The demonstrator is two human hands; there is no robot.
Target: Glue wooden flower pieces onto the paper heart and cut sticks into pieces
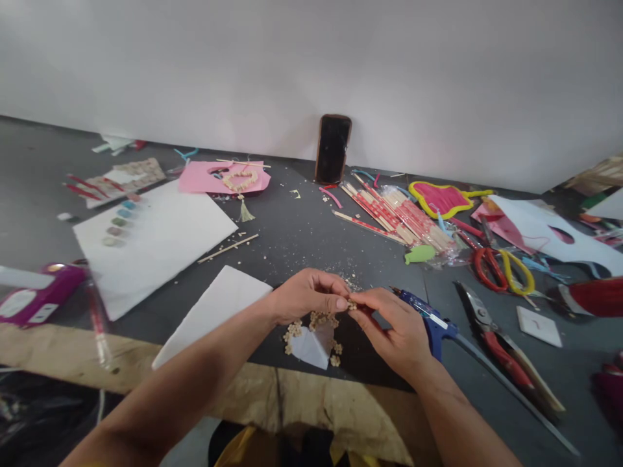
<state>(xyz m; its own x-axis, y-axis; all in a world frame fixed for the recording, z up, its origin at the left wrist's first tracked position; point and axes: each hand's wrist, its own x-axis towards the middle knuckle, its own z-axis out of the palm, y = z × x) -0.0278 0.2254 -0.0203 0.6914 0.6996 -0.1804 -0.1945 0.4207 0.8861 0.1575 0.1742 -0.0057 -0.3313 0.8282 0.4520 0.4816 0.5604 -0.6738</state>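
So both hands meet over the near side of the table (277, 259), fingertips together on a tiny beige flower-shaped piece (352, 305). Left hand (302, 298) has thumb and fingers pinched at its left side, right hand (398, 332) pinches from the right, so neither is really nearer. It's too small for me to read a long axis. Can't tell if it's joined to the others either.

The rest of the little flowers (293, 329) curve around a white paper scrap (310, 350), on the body side of the hands and mostly below the left one. A blue glue gun (435, 327) sits just beside the right hand, with red-handled pruners (509, 362) farther right. Surface is dark and dusted with crumbs, and a phone (333, 149) leans on the pale wall (195, 71) behind.
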